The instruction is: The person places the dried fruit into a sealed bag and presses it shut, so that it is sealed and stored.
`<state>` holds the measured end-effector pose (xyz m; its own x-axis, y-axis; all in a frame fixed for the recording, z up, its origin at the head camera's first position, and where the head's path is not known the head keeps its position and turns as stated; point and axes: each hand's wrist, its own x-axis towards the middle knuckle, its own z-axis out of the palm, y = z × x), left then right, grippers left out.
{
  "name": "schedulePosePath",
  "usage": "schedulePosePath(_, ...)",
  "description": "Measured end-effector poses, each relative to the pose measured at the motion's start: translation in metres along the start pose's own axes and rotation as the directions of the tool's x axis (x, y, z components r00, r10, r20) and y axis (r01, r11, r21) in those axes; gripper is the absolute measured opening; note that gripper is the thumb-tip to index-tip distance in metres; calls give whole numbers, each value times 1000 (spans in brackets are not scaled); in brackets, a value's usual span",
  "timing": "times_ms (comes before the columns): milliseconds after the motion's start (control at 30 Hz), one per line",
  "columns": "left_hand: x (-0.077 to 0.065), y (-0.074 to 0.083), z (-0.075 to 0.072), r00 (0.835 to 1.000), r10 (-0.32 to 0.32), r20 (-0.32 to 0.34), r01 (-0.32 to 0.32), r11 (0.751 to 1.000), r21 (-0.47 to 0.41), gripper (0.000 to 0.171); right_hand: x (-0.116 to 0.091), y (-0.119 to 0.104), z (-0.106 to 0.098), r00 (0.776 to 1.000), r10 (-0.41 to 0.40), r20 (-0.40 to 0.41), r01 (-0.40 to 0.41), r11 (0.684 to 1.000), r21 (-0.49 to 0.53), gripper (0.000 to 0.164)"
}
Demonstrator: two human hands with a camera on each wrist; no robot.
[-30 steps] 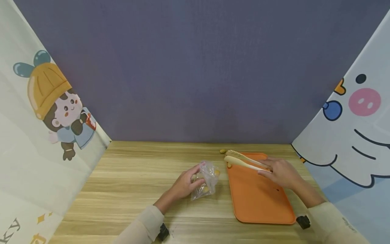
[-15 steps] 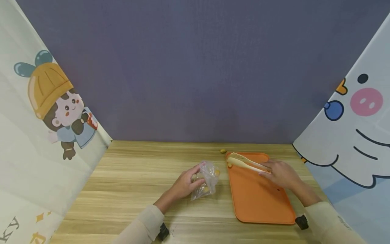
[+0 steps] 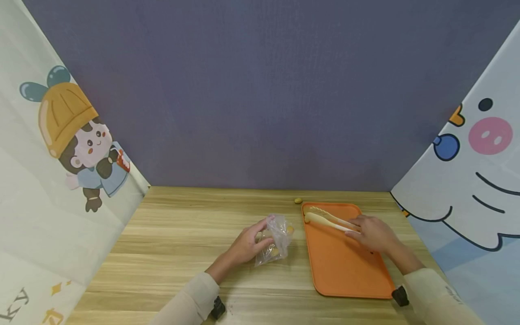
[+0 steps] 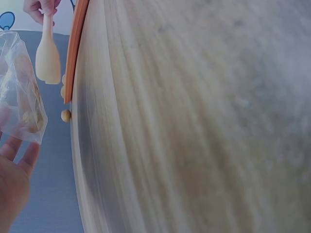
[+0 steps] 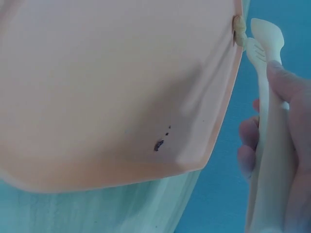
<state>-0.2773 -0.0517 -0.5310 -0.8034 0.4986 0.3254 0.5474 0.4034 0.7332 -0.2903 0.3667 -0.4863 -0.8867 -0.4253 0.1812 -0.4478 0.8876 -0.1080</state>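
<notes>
My left hand (image 3: 243, 246) holds a clear plastic bag (image 3: 281, 235) by its side, thumb and fingers at its edges. Several tan pieces show through the plastic. In my right hand (image 3: 376, 233) are cream-coloured tongs (image 3: 325, 220), gripped along the handles. Their tips are over the far left corner of the orange tray (image 3: 350, 276). Right beside them, in the right wrist view, a peanut in its shell (image 5: 239, 30) lies against the tray wall; whether the tips touch it I cannot tell. Another peanut (image 3: 298, 200) lies on the table beyond that corner.
Small dark marks (image 5: 159, 144) show on the tray floor. The wood-grain table (image 3: 178, 234) ends at a dark back panel (image 3: 260, 113). Printed white cloths stand at the left (image 3: 32, 189) and right (image 3: 479, 189).
The tongs have shifted slightly right and down, from over the tray's far left edge into its corner, and their tips have drawn closer together. The left hand and the bag have stayed put.
</notes>
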Motion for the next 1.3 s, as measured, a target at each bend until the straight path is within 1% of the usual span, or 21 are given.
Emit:
schedulePosePath(100, 0, 0, 1, 1000, 3, 3, -3, 1000, -4, 65, -1, 1, 3, 1000, 2, 13, -2, 1000, -9, 43)
schedulePosePath(233, 0, -1, 1, 1000, -10, 4, 10, 1000, -9, 65, -1, 1, 5, 999, 15, 34, -15, 1000, 0, 42)
schedulePosePath(433, 0, -1, 1, 1000, -4, -1, 4, 1000, -13, 65, 1, -1, 6, 999, 17, 30, -18, 1000, 10, 41)
schedulePosePath(667, 0, -2, 1, 1000, -1, 2, 1, 1000, -16, 65, 1, 0, 9, 998, 19, 59, -20, 1000, 12, 43)
schedulePosePath(967, 0, -3, 1, 1000, 8, -1, -8, 1000, -13, 66, 0, 0, 9, 999, 17, 48, -17, 1000, 9, 43)
schedulePosePath(1300, 1, -4, 1, 1000, 7, -7, -7, 1000, -5, 66, -2, -5, 4, 999, 29, 34, -30, 999, 12, 43)
